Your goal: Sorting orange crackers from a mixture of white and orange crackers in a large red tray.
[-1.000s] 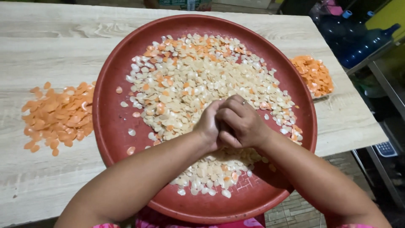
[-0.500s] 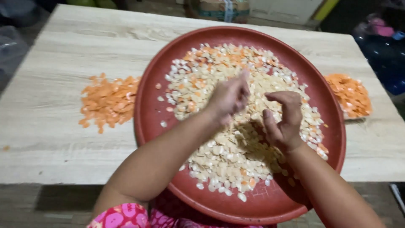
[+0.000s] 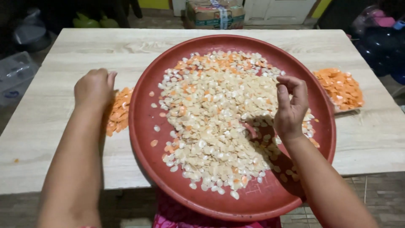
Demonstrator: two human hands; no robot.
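A big round red tray (image 3: 145,143) lies on a pale wooden table (image 3: 46,139) and juts over its near edge. It holds a heap of pale seeds (image 3: 215,122), some still orange-skinned. My left hand (image 3: 95,88) hovers left of the tray, its fingers curled shut over a pile of orange skins (image 3: 120,114); I cannot see anything in it. My right hand (image 3: 291,105) is raised above the right side of the seeds, thumb and fingertips pinched together, with nothing visible between them.
A second pile of orange skins (image 3: 341,88) lies on the table to the right of the tray. A cardboard box (image 3: 215,12) stands behind the table. A clear plastic container (image 3: 14,74) sits at the left and dark blue objects (image 3: 379,46) at the right.
My hands were together over the seeds. The left one has since swung out over the left orange pile, and the right one has lifted above the tray's right side. The camera view has shifted.
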